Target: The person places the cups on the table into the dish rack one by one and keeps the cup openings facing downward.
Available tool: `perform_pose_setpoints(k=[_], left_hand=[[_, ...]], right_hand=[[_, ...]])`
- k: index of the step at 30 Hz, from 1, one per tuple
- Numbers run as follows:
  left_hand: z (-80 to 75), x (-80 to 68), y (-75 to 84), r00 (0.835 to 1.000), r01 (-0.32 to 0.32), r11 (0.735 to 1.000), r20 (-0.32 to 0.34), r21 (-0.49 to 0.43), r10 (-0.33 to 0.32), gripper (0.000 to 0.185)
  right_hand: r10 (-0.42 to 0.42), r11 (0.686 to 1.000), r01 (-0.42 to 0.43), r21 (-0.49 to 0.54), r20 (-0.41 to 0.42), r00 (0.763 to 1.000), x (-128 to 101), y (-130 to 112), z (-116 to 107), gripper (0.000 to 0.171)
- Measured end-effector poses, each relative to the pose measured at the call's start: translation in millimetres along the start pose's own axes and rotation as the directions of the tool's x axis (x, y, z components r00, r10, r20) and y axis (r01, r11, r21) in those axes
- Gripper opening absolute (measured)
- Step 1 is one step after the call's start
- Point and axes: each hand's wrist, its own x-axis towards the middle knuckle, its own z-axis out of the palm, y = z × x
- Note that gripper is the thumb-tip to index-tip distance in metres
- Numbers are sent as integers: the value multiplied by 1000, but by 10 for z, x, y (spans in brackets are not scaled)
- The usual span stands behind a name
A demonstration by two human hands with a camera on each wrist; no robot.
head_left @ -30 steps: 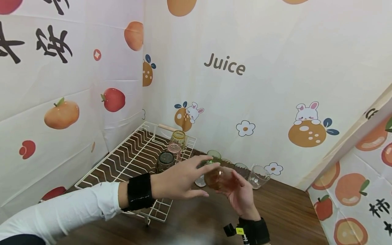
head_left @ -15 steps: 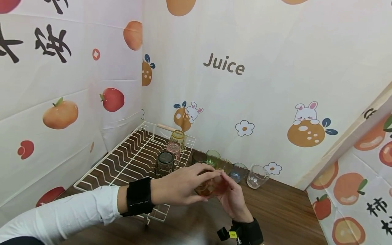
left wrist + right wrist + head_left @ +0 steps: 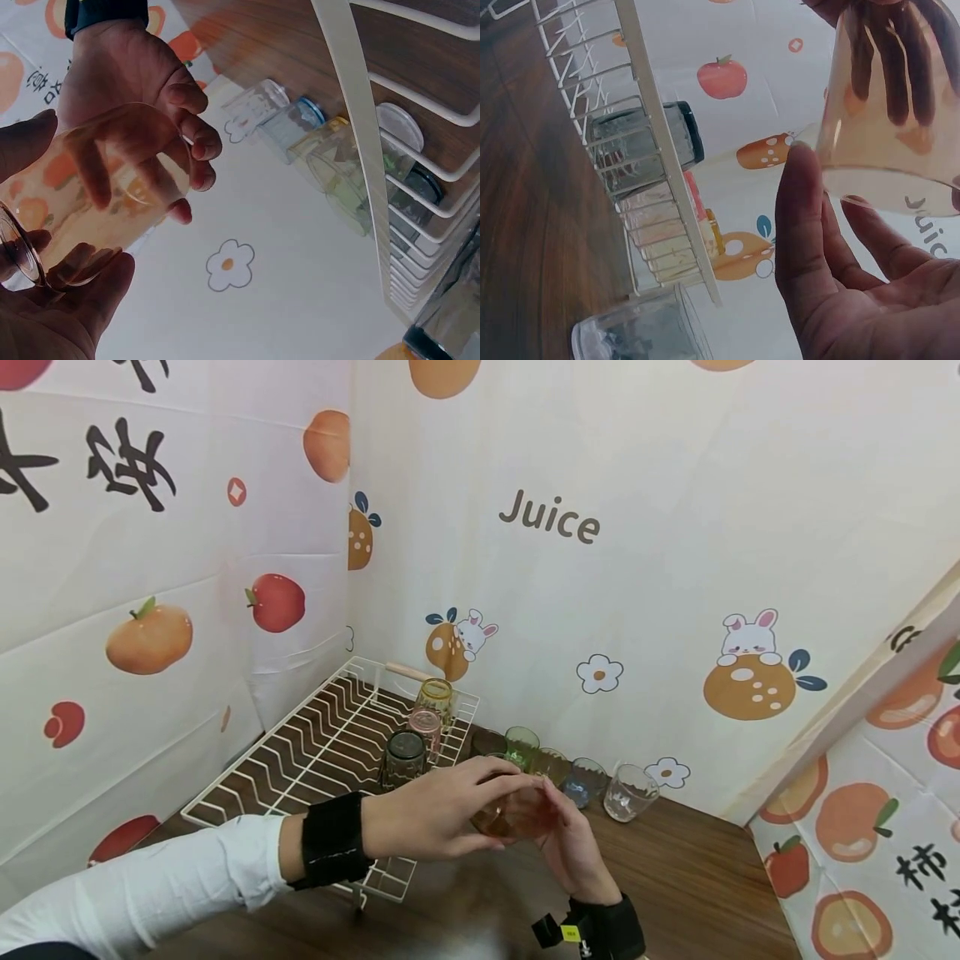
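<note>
Both hands hold an amber drinking glass (image 3: pixel 522 817) above the table in the head view. My left hand (image 3: pixel 442 806) grips its thick base end, with thumb and fingers round it in the left wrist view. At the wider rim, my right hand (image 3: pixel 573 852) has its thumb and fingertips against the edge. The right wrist view shows the glass (image 3: pixel 889 142) with its mouth toward the right palm and the left fingers visible through its wall. The glass lies tilted on its side in the left wrist view.
A white wire dish rack (image 3: pixel 300 747) stands left, holding upturned black (image 3: pixel 405 756), pink (image 3: pixel 426 727) and yellow glasses (image 3: pixel 435 695). Along the back wall stand several more, including green (image 3: pixel 522 745), blue (image 3: pixel 585 783) and clear glasses (image 3: pixel 628 793). Patterned sheets (image 3: pixel 660 510) enclose the wooden table (image 3: pixel 690 868).
The right hand has moved left and the left hand lower, bringing both closer round the amber glass. During the last half second they have barely shifted.
</note>
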Motion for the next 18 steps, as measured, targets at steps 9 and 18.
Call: perform_pose_setpoints(k=[9, 18], left_hand=[[-142, -134, -41, 996, 87, 994, -40, 66, -85, 81], [-370, -379, -180, 973, 213, 968, -123, 137, -196, 88]], right_hand=[[3, 986, -24, -164, -128, 992, -22, -39, -47, 45], [-54, 973, 9, -230, -188, 981, -55, -96, -133, 50]])
